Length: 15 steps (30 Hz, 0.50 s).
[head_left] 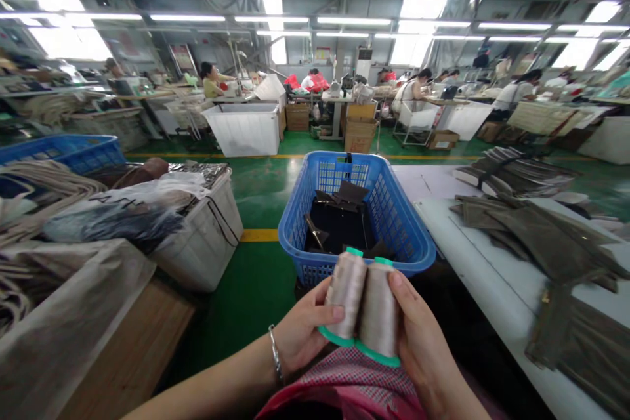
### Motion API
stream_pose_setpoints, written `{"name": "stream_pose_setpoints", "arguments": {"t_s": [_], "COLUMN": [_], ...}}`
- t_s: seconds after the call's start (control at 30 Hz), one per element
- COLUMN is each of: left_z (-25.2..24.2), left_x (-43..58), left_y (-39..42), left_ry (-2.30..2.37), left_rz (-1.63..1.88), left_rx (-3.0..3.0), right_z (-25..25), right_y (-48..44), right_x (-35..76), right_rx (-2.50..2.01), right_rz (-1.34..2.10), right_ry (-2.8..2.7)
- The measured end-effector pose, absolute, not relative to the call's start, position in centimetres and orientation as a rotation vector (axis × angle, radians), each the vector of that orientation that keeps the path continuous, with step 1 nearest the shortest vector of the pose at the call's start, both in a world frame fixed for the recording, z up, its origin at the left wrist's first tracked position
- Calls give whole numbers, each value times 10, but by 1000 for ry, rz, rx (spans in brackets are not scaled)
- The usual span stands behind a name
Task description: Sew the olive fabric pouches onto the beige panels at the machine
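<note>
Left spool [347,295] and right spool [378,314] are by the near edge of the basket [315,259]. Left hand [308,327] and right hand [418,325] each hold one, fingers curled.

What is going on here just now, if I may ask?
A person's left hand holds one pale thread cone, and the right hand holds a second cone beside it. They are at the near end of a blue basket containing dark pieces. Brownish fabric items lie on the table at right.
</note>
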<state>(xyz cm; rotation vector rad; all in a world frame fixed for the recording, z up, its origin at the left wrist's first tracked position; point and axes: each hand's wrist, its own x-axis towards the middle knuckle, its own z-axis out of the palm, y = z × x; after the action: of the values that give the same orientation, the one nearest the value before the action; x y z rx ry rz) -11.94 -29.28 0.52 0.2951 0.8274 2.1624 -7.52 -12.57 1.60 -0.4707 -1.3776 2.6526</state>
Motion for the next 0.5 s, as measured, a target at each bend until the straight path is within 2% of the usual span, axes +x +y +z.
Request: {"name": "stream_pose_setpoints", "arguments": {"t_s": [0.5], "left_z": [-8], "left_x": [-153], "left_y": [-284], "left_ry": [709], "left_rz": [2312], "left_rx": [356], "right_z": [49], "right_y": [-116], "right_x": [-142], "right_rx": [-281], "right_rz": [2672], "right_ry": [-1705]}}
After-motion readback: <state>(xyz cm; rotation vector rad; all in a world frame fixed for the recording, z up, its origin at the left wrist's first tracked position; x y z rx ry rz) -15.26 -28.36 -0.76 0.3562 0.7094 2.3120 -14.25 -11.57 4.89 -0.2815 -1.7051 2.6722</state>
